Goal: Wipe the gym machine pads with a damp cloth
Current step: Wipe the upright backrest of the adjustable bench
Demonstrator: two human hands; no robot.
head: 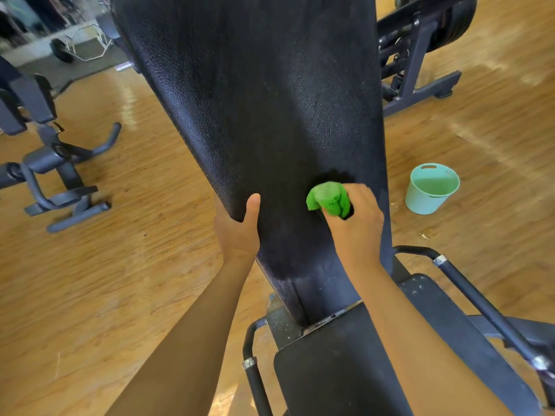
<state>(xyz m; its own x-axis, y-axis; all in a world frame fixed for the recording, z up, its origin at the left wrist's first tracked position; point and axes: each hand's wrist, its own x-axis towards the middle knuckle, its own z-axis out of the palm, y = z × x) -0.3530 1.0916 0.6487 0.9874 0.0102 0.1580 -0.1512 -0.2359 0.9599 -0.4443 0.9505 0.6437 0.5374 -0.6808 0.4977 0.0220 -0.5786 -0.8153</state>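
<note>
Looking down from head height, the view took in a long black back pad point(255, 100) sloping up and away through the middle of the picture. The right hand point(356, 223) clutched a bunched green cloth point(327, 199), fingers curled round it, and pressed it against the lower right part of the back pad. A darker, wet-looking patch lay on the surface just above the cloth. The left hand point(238, 229) gripped the back pad's left edge, level with the cloth. Its thumb lay flat on the front face, pointing up, while its fingers wrapped behind the edge, out of sight. Both forearms were bare.

Below the back pad, a black seat pad point(336, 364) reached toward the viewer. A black handle point(468, 283) with a metal band stood at each side of it.

On the wooden floor point(120, 280) to the right sat a pale teal bucket point(431, 189), upright; what it held could not be told. Another dark machine point(57, 163) stood on the floor to the left, and black weight plates point(456, 22) showed at top right.
</note>
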